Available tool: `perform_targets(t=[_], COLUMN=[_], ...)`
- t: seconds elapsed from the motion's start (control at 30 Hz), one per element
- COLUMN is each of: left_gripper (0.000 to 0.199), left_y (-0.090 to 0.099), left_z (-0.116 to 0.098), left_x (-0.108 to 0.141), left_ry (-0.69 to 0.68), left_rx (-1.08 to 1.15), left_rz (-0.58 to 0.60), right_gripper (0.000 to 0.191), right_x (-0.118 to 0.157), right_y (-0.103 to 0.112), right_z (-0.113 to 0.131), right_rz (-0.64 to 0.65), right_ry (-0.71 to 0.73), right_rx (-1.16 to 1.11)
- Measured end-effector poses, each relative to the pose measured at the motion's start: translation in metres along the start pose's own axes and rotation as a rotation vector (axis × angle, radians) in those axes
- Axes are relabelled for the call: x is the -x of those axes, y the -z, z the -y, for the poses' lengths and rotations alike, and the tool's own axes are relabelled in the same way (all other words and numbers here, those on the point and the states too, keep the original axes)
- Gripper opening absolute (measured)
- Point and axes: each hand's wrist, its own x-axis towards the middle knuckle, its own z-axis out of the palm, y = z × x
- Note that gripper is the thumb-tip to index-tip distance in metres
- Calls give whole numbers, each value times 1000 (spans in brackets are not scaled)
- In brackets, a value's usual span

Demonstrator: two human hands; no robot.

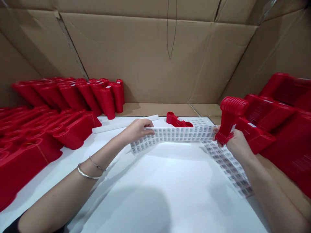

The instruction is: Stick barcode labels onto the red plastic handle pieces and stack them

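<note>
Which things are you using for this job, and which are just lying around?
In use:
Label strip, held by left hand and right hand
Held red stack, in right hand

Seemingly just lying there:
White rod
Red plastic behind the strip
Left-side red stacks

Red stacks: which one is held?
The small stack gripped in the right hand, beside the label strip; neither hand holds any of the other stacks.

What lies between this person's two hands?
The head view shows a strip of printed labels running from the left hand to the right hand, with a red plastic item just behind it.
</note>
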Motion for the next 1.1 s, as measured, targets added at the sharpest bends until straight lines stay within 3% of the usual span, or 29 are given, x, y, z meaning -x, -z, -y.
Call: perform_targets(t=[0.2, 0.6, 0.93, 1.1], left_gripper=[22, 21, 23, 26], left_y=[5, 4, 2, 2], left_z=[-1, 1, -12, -12], left_x=[3, 3, 7, 6], left_ry=[-34, -33, -82, -72], left_rx=[-20, -10, -66, -68], left_rz=[57, -4, 87, 127], right_gripper=[17, 27, 35, 30], right_x=[0, 6, 12, 9], right_y=[1, -5, -10, -8], right_z=[1, 9, 15, 11], right_rz=[2, 3, 50, 20], right_ry=[-11, 17, 46, 45], right_rx=[-63, -57, -36, -53])
